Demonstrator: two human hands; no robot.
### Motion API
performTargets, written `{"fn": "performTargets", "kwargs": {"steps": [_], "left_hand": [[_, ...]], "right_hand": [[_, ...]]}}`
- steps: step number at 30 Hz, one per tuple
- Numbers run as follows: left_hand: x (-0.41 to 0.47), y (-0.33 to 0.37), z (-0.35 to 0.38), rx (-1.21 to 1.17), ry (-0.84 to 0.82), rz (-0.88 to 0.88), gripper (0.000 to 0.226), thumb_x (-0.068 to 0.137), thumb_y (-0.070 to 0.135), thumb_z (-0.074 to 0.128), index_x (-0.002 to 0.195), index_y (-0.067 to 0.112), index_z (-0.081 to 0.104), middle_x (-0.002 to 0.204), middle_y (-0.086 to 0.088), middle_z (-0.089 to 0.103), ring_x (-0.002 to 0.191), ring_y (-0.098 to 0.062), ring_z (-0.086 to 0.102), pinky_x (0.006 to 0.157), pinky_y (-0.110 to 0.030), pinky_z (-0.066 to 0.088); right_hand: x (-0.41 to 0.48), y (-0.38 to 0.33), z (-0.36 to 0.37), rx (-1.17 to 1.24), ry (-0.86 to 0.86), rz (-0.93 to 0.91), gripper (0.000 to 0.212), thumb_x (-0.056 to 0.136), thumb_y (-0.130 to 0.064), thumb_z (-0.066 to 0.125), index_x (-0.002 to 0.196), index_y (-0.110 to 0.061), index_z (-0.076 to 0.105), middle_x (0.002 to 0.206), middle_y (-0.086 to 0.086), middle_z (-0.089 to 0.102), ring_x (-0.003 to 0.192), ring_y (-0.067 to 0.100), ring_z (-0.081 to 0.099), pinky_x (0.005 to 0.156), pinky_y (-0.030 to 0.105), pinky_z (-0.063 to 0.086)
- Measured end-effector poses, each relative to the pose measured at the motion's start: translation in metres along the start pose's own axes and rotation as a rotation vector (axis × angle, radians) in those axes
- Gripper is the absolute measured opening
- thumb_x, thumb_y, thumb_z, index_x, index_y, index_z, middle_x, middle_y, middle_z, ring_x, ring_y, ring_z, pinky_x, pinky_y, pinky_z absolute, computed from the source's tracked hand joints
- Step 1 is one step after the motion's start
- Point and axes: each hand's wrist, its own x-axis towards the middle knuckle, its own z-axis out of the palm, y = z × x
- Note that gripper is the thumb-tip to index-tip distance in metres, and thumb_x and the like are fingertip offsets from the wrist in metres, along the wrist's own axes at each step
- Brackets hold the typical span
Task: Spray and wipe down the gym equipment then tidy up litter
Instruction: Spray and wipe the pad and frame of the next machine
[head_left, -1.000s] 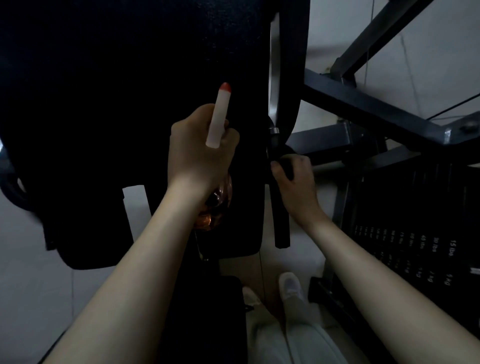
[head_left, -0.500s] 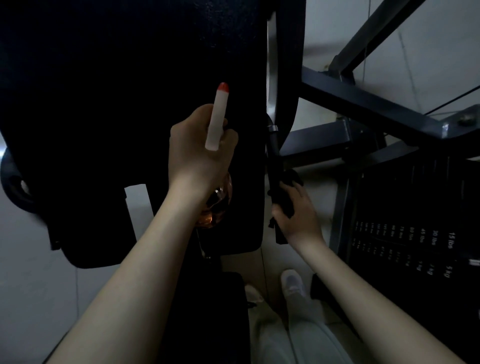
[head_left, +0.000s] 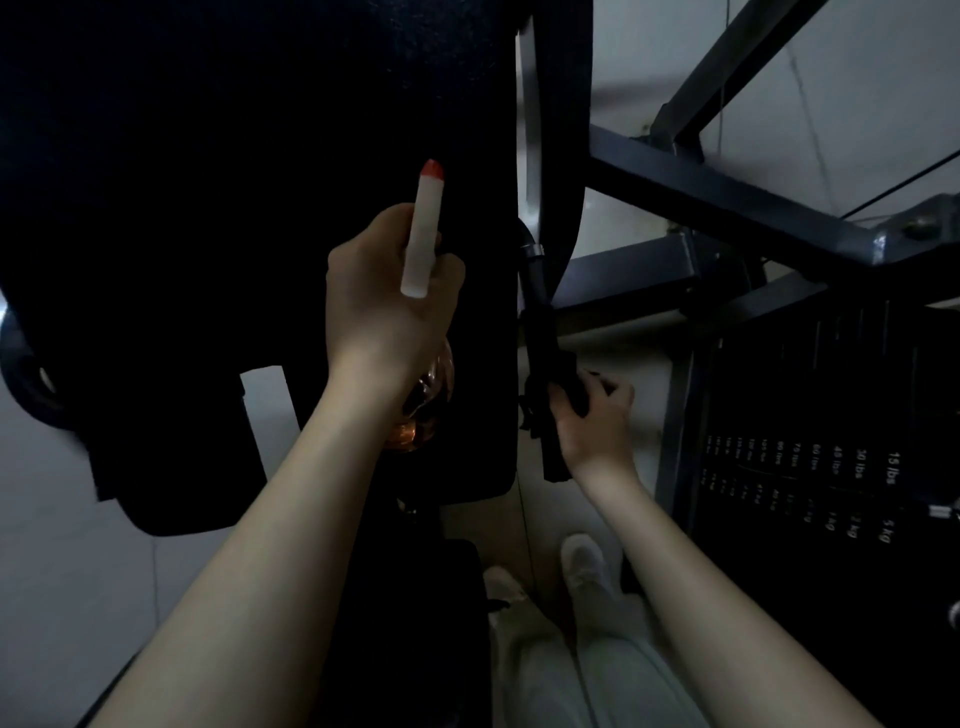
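My left hand grips a spray bottle with a white head and red nozzle tip; its orange body shows below my wrist. The nozzle points up, in front of the black padded back of the gym machine. My right hand holds a dark cloth wrapped round the machine's black handle bar, low on the bar.
A grey steel frame crosses the upper right. A weight stack with lbs and kg labels stands at right. My legs and white shoes are on the pale tiled floor below, beside a dark seat pad.
My right hand with the cloth has slid down the handle bar, from near its top to its lower part. The left hand and spray bottle have stayed put.
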Motion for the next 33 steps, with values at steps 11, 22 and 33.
{"fn": "performTargets", "kwargs": {"steps": [11,22,33], "left_hand": [[0.001,0.0,0.005,0.006,0.014,-0.019,0.008,0.082,0.013,0.058,0.087,0.009,0.063,0.072,0.002,0.059,0.071,-0.017,0.06,0.065,-0.033,0.048],[0.002,0.001,0.005,0.021,0.001,-0.008,0.001,0.083,0.013,0.058,0.083,0.014,0.059,0.068,0.01,0.053,0.07,-0.015,0.058,0.062,-0.028,0.046],[0.003,0.003,0.008,0.048,0.0,-0.022,0.004,0.084,0.015,0.058,0.087,0.017,0.061,0.07,0.012,0.056,0.063,-0.002,0.055,0.062,-0.023,0.047]], "right_hand": [[0.006,-0.015,0.011,-0.024,0.073,-0.059,0.035,0.091,-0.031,0.057,0.118,-0.008,0.059,0.123,0.005,0.041,0.105,0.025,0.053,0.095,0.043,0.046],[0.029,-0.019,0.025,-0.079,0.065,-0.086,0.053,0.092,-0.051,0.041,0.141,-0.029,0.034,0.128,0.006,0.056,0.109,0.029,0.058,0.089,0.045,0.049],[0.012,-0.006,-0.002,-0.065,-0.027,-0.011,0.061,0.096,-0.029,0.051,0.148,-0.018,0.02,0.127,0.014,0.057,0.111,0.033,0.057,0.091,0.044,0.048]]}}
